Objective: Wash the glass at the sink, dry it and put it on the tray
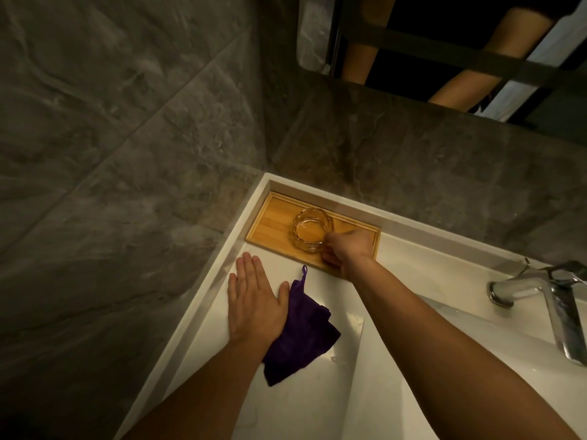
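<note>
A clear ribbed glass (310, 227) stands upright on the bamboo tray (273, 217) in the back left corner of the white counter. My right hand (347, 250) reaches over the tray's right part, with its fingers curled around the glass's near right side. My left hand (252, 300) lies flat, palm down, fingers apart, on the counter in front of the tray. Its thumb side touches the edge of a purple cloth (298, 331) that lies crumpled on the counter.
The white sink basin (444, 360) slopes down at the right, with a chrome tap (546, 296) above it. Grey stone walls close in the left and back. A mirror (444, 42) hangs above the back wall.
</note>
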